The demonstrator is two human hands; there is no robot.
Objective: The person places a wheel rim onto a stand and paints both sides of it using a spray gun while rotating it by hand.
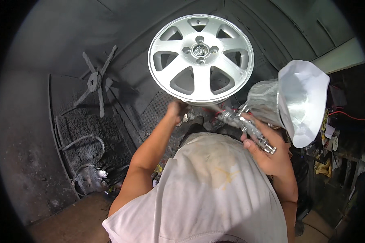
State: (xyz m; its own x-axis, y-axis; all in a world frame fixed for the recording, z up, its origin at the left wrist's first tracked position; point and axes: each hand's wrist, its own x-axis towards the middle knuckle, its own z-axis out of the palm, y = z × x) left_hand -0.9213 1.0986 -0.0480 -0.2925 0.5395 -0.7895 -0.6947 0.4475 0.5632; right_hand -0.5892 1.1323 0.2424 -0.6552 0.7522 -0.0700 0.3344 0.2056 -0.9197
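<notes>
A silver alloy wheel [203,79] with several broad spokes is held up in front of me, its face toward me. My right hand [267,148] is wrapped round a metal spray gun [247,127], whose nozzle points at the wheel's lower edge. A faint pale streak, like spray, shows between the nozzle and the rim. A shiny cup [264,101] sits on the gun, with a wide white paper-like cone [308,103] at its mouth. Just below the wheel's lower left edge is my left hand [177,111]. Its fingers are blurred and partly hidden; whether they touch the rim is unclear.
At left stands a grey-coated stand with several arms [94,82], above a rough dark block [87,133] with a curved hose [87,139]. Dark panels surround the wheel. A cluttered shelf [340,150] and a red hose [346,116] are at right. A perforated metal plate [156,109] lies below.
</notes>
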